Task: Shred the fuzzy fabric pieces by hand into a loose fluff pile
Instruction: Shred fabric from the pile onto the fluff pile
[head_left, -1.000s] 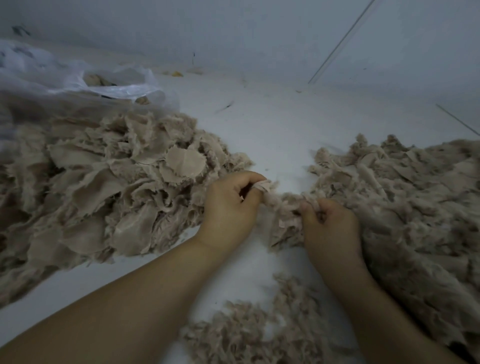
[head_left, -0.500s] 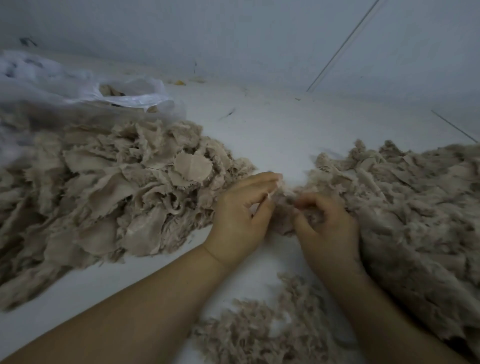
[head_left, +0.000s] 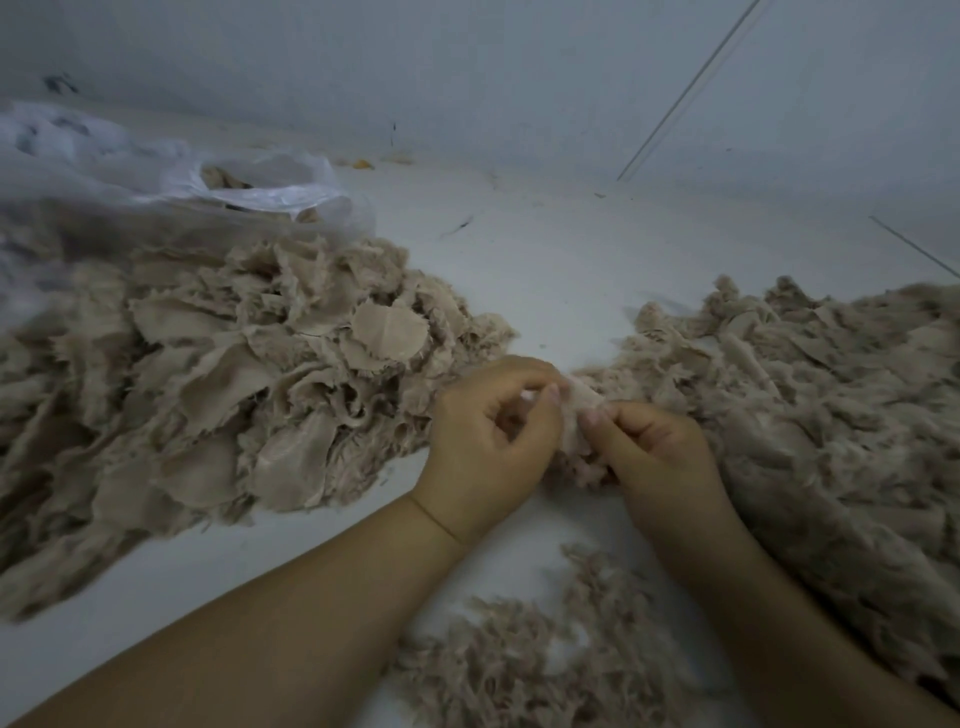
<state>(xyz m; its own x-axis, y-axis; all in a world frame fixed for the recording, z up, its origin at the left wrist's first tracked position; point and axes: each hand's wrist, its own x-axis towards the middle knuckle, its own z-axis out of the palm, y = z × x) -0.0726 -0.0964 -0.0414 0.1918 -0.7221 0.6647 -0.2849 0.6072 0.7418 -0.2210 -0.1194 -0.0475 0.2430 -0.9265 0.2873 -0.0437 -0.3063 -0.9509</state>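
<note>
1. Pinching one fuzzy fabric piece (head_left: 579, 415) between them, the left hand (head_left: 488, 436) and right hand (head_left: 654, 452) sit close together, mid-tear.
2. Next move likely calls for pulling apart, dropping fibres onto the fluff pile (head_left: 540, 660) below.
3. Unshredded scraps (head_left: 234, 384) lie left; a matted heap (head_left: 821, 415) lies right.

A big pile of fabric pieces (head_left: 218, 395) blocks the left. Another fuzzy heap (head_left: 831, 415) blocks the right. Bare floor (head_left: 561, 270) runs between them, far away.
</note>
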